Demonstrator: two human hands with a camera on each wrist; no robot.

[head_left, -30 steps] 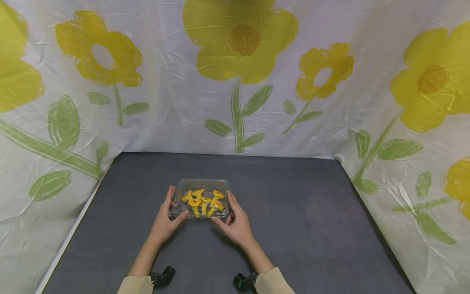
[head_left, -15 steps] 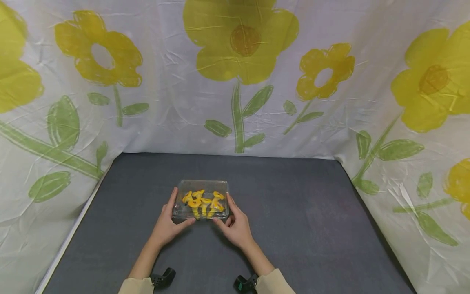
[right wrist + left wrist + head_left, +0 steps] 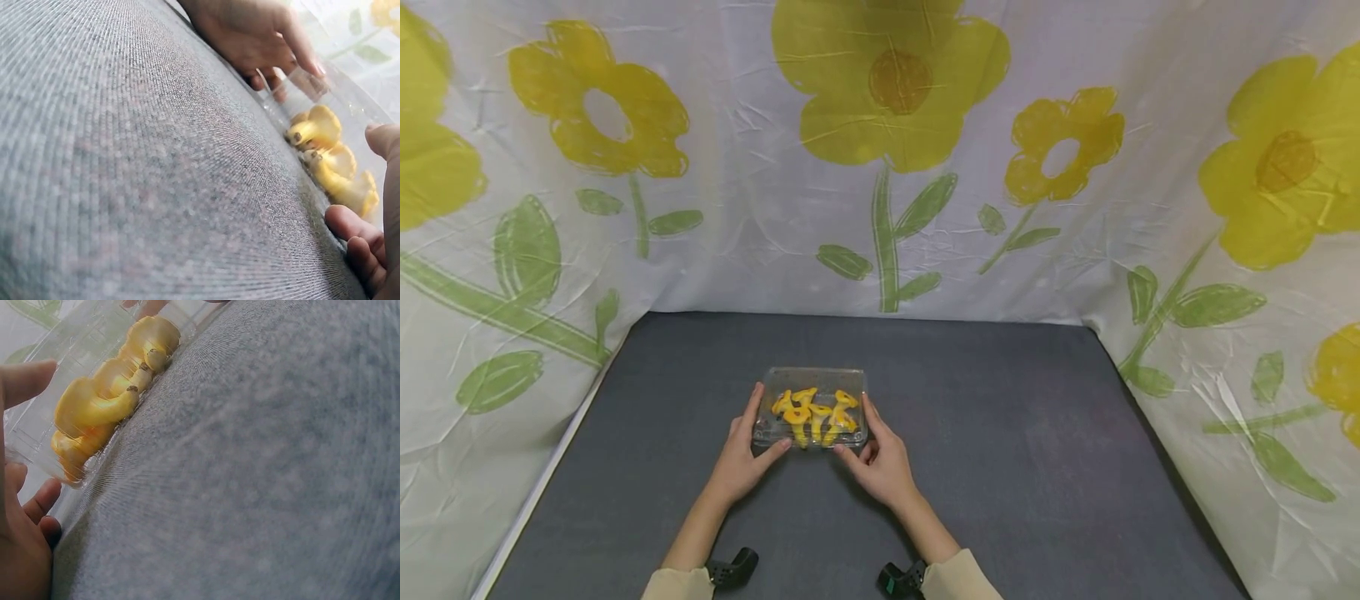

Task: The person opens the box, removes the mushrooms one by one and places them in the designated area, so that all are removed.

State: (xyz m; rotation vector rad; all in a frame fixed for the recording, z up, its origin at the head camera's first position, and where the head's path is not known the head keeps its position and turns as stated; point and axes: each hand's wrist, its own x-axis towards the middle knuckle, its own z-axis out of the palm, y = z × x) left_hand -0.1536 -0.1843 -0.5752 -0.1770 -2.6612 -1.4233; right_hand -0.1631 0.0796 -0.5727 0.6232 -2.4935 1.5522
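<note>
A clear plastic box (image 3: 815,377) of yellow mushrooms (image 3: 817,412) is on the dark cloth in the head view. My left hand (image 3: 734,461) holds its left end, fingers along the side and thumb at the near edge. At the other end my right hand (image 3: 886,461) grips the box the same way. Up close, the left wrist view shows several mushrooms (image 3: 94,409) through the clear wall, beside my thumb and curled fingertips. Mushroom stems (image 3: 322,165) face the cloth side in the right wrist view, between both hands. The fingers behind the box are partly hidden.
Dark grey cloth (image 3: 1037,467) covers the table around the box. A white curtain (image 3: 737,208) printed with yellow flowers hangs behind and along both sides. Black bands (image 3: 733,568) sit on both wrists.
My left hand has shifted slightly to the right, and its thumb slid right along the near edge, then back a little. The box has barely moved; my right hand keeps its place.
</note>
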